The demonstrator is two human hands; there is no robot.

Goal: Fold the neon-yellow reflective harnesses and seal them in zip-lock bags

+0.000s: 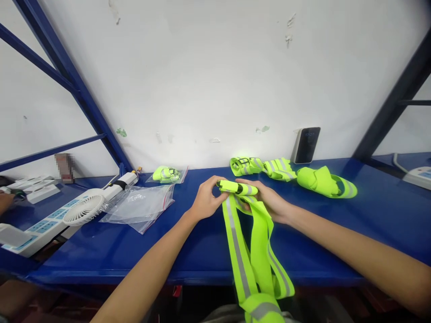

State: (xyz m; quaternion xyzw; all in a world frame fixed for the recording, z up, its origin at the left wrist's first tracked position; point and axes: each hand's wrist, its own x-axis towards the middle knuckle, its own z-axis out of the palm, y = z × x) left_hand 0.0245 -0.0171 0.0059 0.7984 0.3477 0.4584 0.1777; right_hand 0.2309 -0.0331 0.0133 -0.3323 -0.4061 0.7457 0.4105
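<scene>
A neon-yellow reflective strap (237, 251) with grey stripes is stretched between my hands above the front of the blue table. Its upper end is folded into a small bundle with black buckle parts, and its loops hang past the table edge toward me. My left hand (210, 197) pinches the bundle's left end between thumb and fingers. At the other end, my right hand (269, 199) grips the bundle, some of its fingers hidden behind the straps. Behind my right hand lie rolled reflective straps (245, 166) and a looser strap bundle (325, 181).
Clear zip bags (141, 204) lie left on the blue table (195, 251), with a bagged strap (166, 174) behind them. A white fan (84, 210) rests by a power strip (43, 226). A phone-like device (307, 145) leans against the wall. At far left, another person's hand (5, 199) shows.
</scene>
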